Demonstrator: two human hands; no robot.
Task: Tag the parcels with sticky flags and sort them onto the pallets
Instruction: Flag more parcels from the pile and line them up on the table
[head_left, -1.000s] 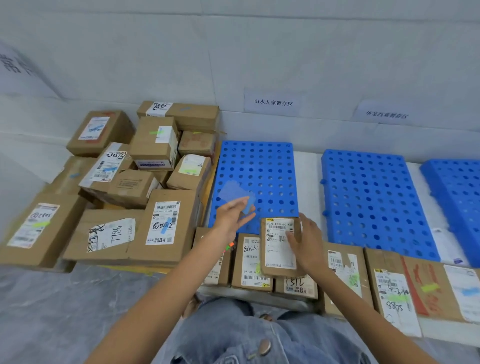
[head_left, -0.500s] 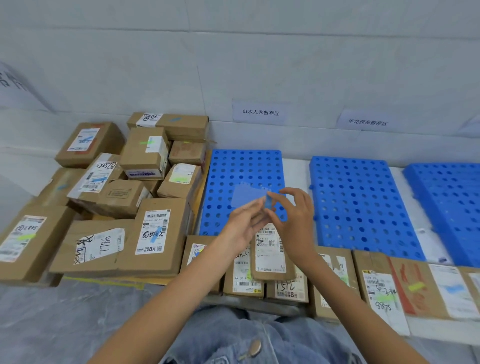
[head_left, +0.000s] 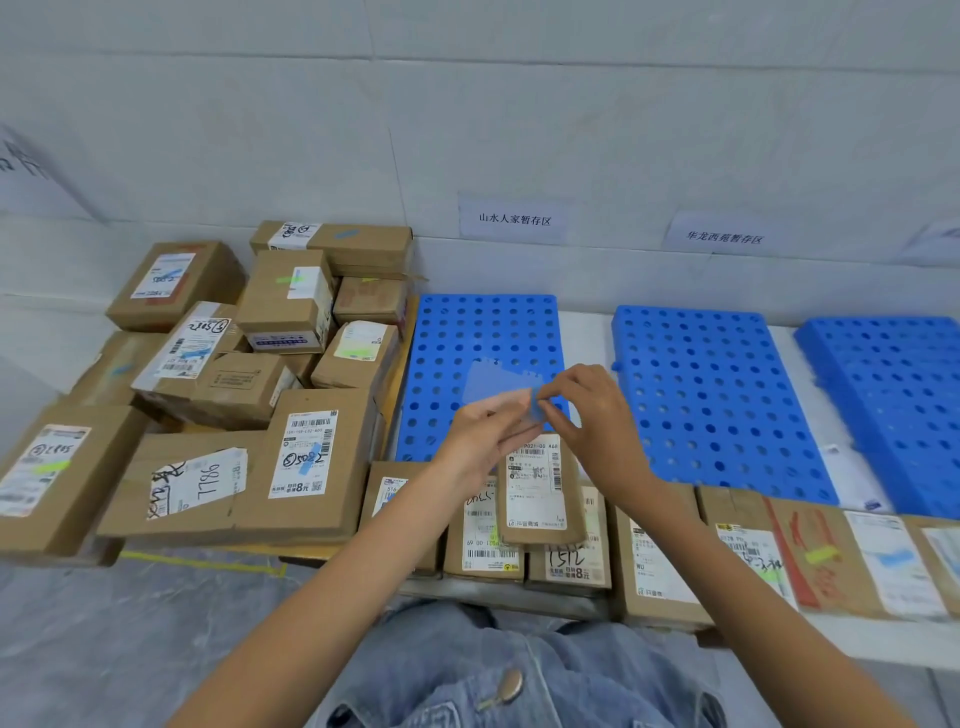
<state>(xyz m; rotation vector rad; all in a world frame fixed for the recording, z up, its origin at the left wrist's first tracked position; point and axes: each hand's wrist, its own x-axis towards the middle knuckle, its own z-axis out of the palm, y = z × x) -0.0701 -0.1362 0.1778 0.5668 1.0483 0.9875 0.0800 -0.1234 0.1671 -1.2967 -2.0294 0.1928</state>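
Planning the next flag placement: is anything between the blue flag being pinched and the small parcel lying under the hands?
Nothing visible. The right hand pinches the blue flag at the edge of the flag sheet that the left hand holds; the small parcel lies just below, label up with nothing on it.

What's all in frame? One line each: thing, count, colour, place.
pallets: three, blue, along the wall, centre to right
stacked parcels: about a dozen, brown, piled at left
front parcels: about eight, brown, row along near edge, one small on top
wall signs: two readable, white, above the pallets
flag sheet: one, translucent, in left hand
sticky flag: one, blue, at the sheet's edge
left hand: holds the flag sheet
right hand: pinches the sticky flag
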